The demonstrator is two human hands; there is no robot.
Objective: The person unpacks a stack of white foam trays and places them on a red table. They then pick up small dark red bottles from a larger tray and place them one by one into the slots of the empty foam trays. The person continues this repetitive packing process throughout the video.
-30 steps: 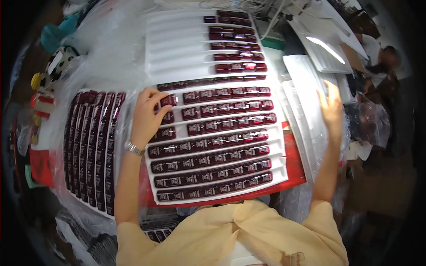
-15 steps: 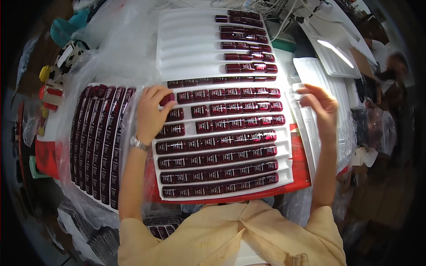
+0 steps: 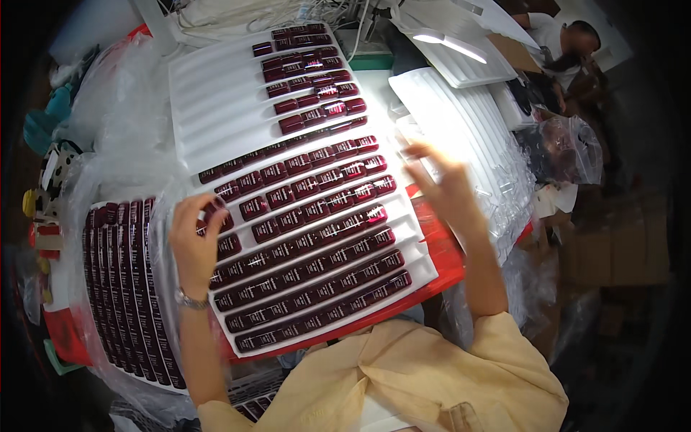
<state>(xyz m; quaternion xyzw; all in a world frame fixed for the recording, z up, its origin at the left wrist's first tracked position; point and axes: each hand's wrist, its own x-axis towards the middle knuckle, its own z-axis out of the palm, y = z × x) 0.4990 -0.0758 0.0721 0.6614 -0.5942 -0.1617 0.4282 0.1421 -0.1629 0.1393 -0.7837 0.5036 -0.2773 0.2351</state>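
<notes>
My left hand point(image 3: 193, 241), with a metal-banded watch on its wrist, is closed with thumb and fingers around a small dark-red bottle point(image 3: 212, 210). It is at the left edge of a white ridged tray point(image 3: 425, 261), where rows of similar bottles point(image 3: 309, 268) lie on their sides. Gaps show in two rows beside this hand. My right hand point(image 3: 448, 189) is off the tray's right edge, smeared by motion. Whether its fingers hold anything cannot be made out.
Another white tray point(image 3: 216, 101), partly filled with bottles, adjoins at the back. Several filled rows point(image 3: 126, 288) lie under clear plastic on the left. Stacked white trays point(image 3: 461, 122) and a bright lamp point(image 3: 450, 45) are at the right; another person point(image 3: 568, 50) is beyond.
The view has turned, so the trays now appear tilted and farther left. My left hand keeps hold of the bottle, with a wider gap beside it. My right hand has become more blurred.
</notes>
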